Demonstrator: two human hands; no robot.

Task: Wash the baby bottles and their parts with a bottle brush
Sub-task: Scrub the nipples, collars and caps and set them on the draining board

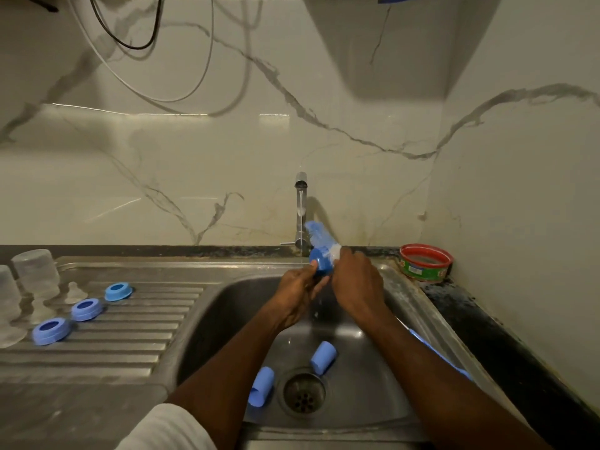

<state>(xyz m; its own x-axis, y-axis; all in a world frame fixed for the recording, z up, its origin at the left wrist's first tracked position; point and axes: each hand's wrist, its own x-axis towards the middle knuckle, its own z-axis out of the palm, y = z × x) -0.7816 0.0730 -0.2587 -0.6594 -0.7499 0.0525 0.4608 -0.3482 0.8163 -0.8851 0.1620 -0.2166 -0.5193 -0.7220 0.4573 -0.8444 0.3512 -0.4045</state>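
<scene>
At the far left edge of the frame two clear bottles (34, 274) stand upside down on the ribbed drainboard (130, 339), one partly cut off by the frame edge. Just right of them lies a clear teat (74, 292), small and hard to make out. A diagonal row of three blue collar rings (86, 309) runs from lower left to upper right across the ribs, each apart from the next.

In the centre sits the steel sink basin (227, 319). Two blue caps (323, 357) lie on its floor either side of the drain (303, 392), one to the lower left, one to the upper right. Above the basin, under the tap (301, 211), both hands meet. The left hand (300, 295) curls its fingers round a blue cap-like part (319, 261) at its lower end. The right hand (355, 285) grips the bottle brush (319, 235), whose blue head sticks up and left towards the tap; how far it enters the blue part I cannot tell. A thin stream of water falls from the spout.

Along the right sink rim, partly behind the right forearm, lies a long blue object (435, 352). In the right corner of the dark counter stands a round tub with a red rim (425, 263).
</scene>
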